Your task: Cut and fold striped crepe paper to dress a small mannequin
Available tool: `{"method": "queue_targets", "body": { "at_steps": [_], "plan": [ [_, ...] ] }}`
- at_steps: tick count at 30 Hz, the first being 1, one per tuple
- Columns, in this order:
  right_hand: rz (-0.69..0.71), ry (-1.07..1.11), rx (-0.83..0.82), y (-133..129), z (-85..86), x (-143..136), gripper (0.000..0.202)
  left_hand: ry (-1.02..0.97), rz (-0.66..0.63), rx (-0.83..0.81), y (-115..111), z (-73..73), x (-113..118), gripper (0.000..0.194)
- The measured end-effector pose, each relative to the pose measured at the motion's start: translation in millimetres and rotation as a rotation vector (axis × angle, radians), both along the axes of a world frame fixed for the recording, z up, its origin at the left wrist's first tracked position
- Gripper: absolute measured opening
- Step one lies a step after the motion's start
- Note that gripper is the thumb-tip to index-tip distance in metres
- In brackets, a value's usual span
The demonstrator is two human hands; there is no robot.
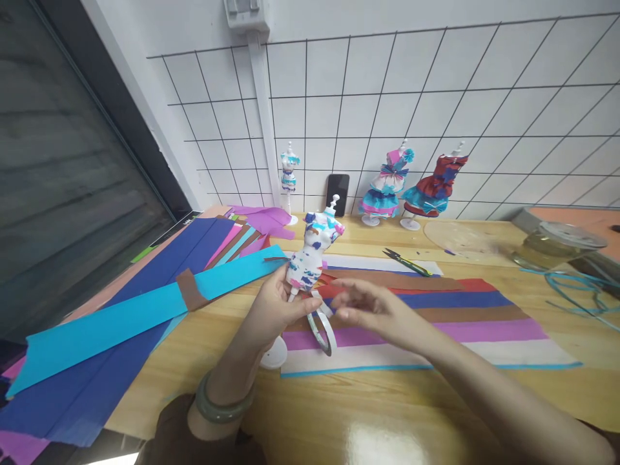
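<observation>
My left hand (285, 300) is closed around the lower part of a miniature dress form (314, 248), whose white body carries patches of blue, pink and purple. The form tilts to the right, and its round white base (274, 353) shows below my wrist. A roll of white tape (324, 334) hangs under the thumb of that hand, with a strip running up toward the form. Just right of the tape is my right hand (368, 307), fingers curved and apart, with nothing visible in it. Beneath both hands lie layered strips of coloured crepe paper (465, 332).
Teal and blue paper (111, 313) spreads across the left side. Green-handled snips (409, 261) lie behind the strips. Along the wall stand a phone (338, 194), a painted form (289, 171) and two dressed forms (387, 184). A glass jar (557, 248) and blue cord (576, 290) sit at right.
</observation>
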State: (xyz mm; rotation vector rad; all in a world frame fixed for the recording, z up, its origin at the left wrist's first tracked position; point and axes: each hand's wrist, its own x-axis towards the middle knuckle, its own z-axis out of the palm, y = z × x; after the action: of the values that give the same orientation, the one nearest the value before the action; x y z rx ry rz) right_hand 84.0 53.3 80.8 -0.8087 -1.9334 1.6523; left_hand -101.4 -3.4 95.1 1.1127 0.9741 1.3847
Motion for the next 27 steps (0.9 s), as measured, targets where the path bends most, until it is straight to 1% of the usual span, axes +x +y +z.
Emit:
{"method": "queue_targets", "body": {
  "at_steps": [1,3,5,7,9,13,16,19,21,24,27],
  "plan": [
    [0.005,0.036,-0.06,-10,-0.6,-8,0.059,0.0,-0.004,-0.001,0,0.5,1,0.036],
    [0.024,0.063,-0.142,-22,-4.9,-18,0.065,-0.005,-0.006,-0.006,-1,1.3,2,0.039],
    [0.027,0.057,-0.183,-25,-8.9,-24,0.061,-0.002,-0.003,-0.004,-1,1.5,3,0.04],
    [0.02,0.048,-0.208,-25,-8.3,-25,0.057,0.011,-0.004,0.002,-1,1.2,3,0.038],
    [0.024,0.05,-0.235,-26,-1.9,-22,0.055,0.023,0.002,0.007,0,0.9,1,0.037],
    [0.047,0.016,-0.27,-26,18.7,-10,0.05,0.002,0.024,-0.002,1,2.1,1,0.035],
    [-0.001,-0.069,-0.232,-22,30.9,0,0.046,0.0,0.032,-0.05,1,3.0,4,0.034],
    [-0.073,-0.179,-0.145,-16,38.7,8,0.044,0.017,0.021,-0.071,1,1.4,7,0.033],
    [-0.079,-0.224,-0.076,-11,42.4,11,0.042,0.035,0.007,-0.069,1,-0.8,9,0.033],
    [-0.048,-0.267,0.004,-3,47.6,14,0.042,0.058,0.003,-0.069,2,-3.8,9,0.035],
    [-0.06,-0.325,0.066,12,51.8,20,0.043,0.082,0.059,-0.065,5,-5.0,5,0.034]
  ]
}}
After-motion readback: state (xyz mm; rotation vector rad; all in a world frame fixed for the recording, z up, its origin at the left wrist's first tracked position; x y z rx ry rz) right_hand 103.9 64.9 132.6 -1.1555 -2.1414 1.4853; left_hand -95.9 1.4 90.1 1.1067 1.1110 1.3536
